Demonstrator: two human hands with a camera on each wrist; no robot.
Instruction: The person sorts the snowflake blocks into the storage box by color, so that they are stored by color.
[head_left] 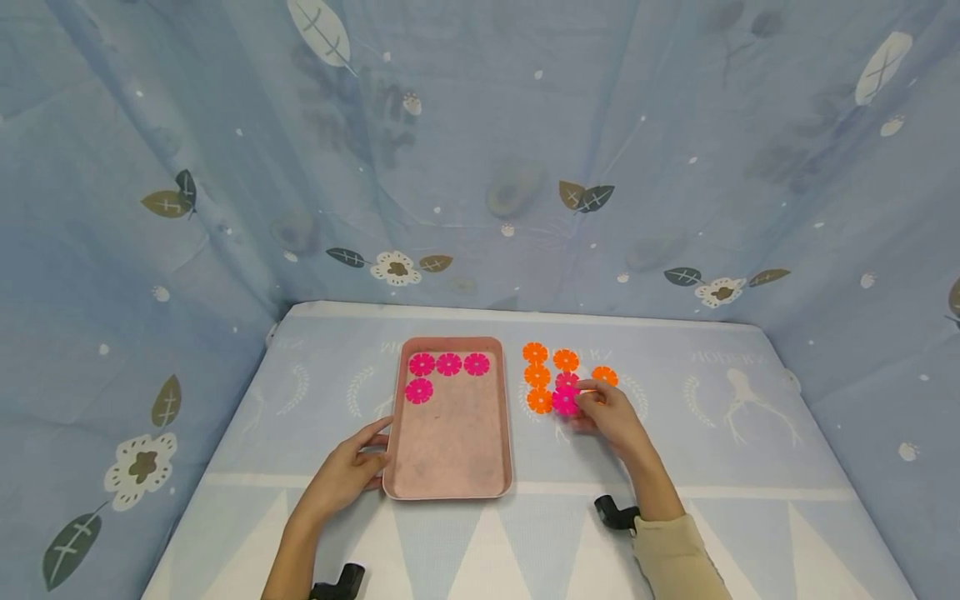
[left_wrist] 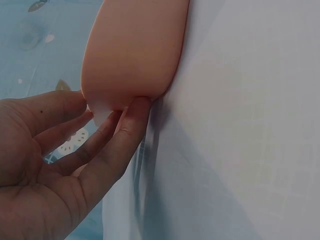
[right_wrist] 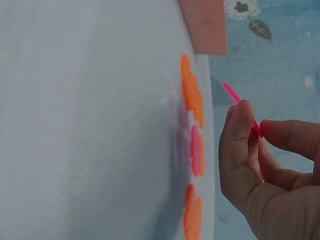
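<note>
A pink tray (head_left: 450, 442) lies on the table, with several pink flower-shaped discs (head_left: 448, 364) laid out in its far part. My left hand (head_left: 347, 475) holds the tray's left side near the front corner, thumb and fingers spread at its edge. To the right of the tray, my right hand (head_left: 611, 417) pinches a pink flower-shaped disc (right_wrist: 230, 93) between thumb and fingertips, tilted and raised above the table. Below and around that hand are several orange flower-shaped discs (head_left: 537, 375) and another pink disc (head_left: 567, 381). Part of one orange disc (head_left: 604, 377) is hidden behind the hand.
The table (head_left: 637, 342) carries a pale blue patterned cloth. A blue printed curtain (head_left: 480, 167) hangs behind it and along both sides. Black wrist camera mounts (head_left: 617, 512) sit at both wrists, low over the table's front part.
</note>
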